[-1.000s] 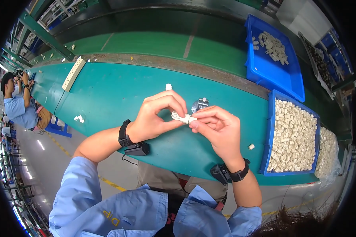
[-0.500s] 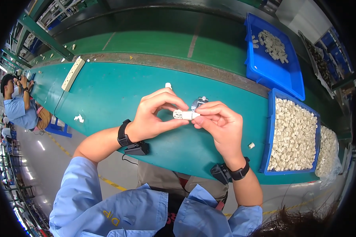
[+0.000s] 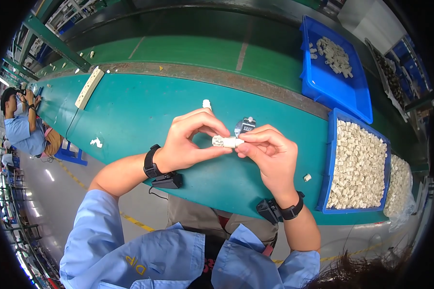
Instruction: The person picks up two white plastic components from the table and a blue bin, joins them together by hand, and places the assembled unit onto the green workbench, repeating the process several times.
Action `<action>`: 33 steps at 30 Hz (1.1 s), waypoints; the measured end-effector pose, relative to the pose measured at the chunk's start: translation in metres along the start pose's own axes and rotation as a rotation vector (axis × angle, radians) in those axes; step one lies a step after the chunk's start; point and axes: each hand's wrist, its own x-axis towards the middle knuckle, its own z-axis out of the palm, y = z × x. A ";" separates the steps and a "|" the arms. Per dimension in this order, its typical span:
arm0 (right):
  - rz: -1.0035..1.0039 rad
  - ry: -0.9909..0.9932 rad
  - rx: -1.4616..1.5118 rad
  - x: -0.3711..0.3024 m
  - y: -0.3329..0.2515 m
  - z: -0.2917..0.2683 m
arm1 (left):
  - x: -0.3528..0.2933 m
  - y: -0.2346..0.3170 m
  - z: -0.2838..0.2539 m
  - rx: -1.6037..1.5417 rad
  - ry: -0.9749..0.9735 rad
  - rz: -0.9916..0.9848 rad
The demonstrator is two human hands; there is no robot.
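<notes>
My left hand (image 3: 192, 137) and my right hand (image 3: 271, 150) meet over the green table, both closed on one white plastic connector (image 3: 225, 141) held level between them. Left thumb and index finger pinch it near its middle, and its slotted end points into the curl of that hand. Right fingertips cover the connector's other end. Just beyond the right fingers, a small silver-and-dark tally counter (image 3: 248, 124) is partly hidden. Another white connector (image 3: 206, 104) stands on the table beyond my left hand. A small white piece (image 3: 307, 177) lies right of my right wrist.
At the right, a blue tray (image 3: 329, 159) is heaped with small white pieces, with a filled clear bag (image 3: 399, 185) beside it. Farther back, another blue tray (image 3: 318, 89) holds white connectors. A power strip (image 3: 89, 89) lies far left, where another person (image 3: 24, 127) sits. A green belt (image 3: 197, 53) runs behind.
The markings on the green belt have shifted to the right. My fingers have moved slightly on the connector, and more of the tally counter shows.
</notes>
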 end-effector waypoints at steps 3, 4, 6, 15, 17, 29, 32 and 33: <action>0.001 -0.003 -0.023 -0.002 0.000 0.001 | -0.002 0.000 0.000 -0.014 -0.001 -0.006; -0.003 -0.016 -0.035 -0.001 0.000 0.001 | -0.002 0.000 0.000 -0.021 -0.003 -0.003; -0.010 -0.033 -0.041 0.000 0.002 0.001 | -0.002 -0.001 0.000 -0.021 -0.005 0.002; 0.103 -0.098 0.129 0.006 0.002 -0.003 | -0.001 -0.008 0.003 -0.106 -0.048 0.005; 0.210 -0.156 0.192 0.008 -0.006 -0.006 | 0.002 -0.009 0.001 -0.134 -0.109 0.070; 0.044 0.306 0.093 0.063 -0.036 -0.071 | 0.019 -0.009 -0.012 0.168 -0.149 -0.026; -0.249 0.526 0.387 0.081 -0.059 -0.072 | 0.017 -0.011 -0.015 0.250 -0.166 0.041; -0.185 0.437 0.232 0.078 -0.047 -0.081 | 0.018 -0.011 -0.017 0.298 -0.178 0.069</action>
